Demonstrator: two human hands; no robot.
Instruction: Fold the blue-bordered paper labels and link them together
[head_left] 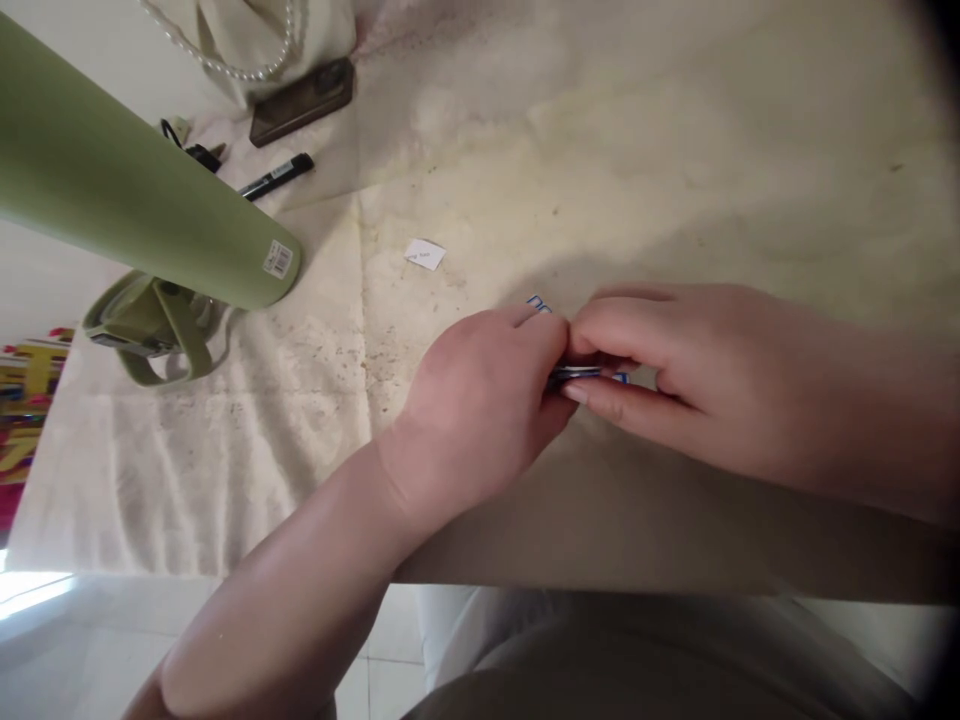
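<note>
Centre of frame: left hand (487,400) and right hand (660,370) both pinch a small flat blue-and-white item (581,374) just above the pale table (675,150). Item looks thin, light, likely bendable; best gripped at its edges. Green cylinder (135,190) upper left

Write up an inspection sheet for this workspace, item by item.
Surface: stained cream tabletop under a clear cover, wrinkled at left.
Job's things: small flat stack of cards, blue print showing, pinched between both hands.
Clutter: green bottle, its green lid, black marker, dark phone, paper scrap, bead-strapped bag.
Grippers: left hand and right hand meet fingertip to fingertip on the cards.
Cables: short black cord behind the bottle.
Surroundings: pale floor tiles below; colourful printed sheet at left edge.
</note>
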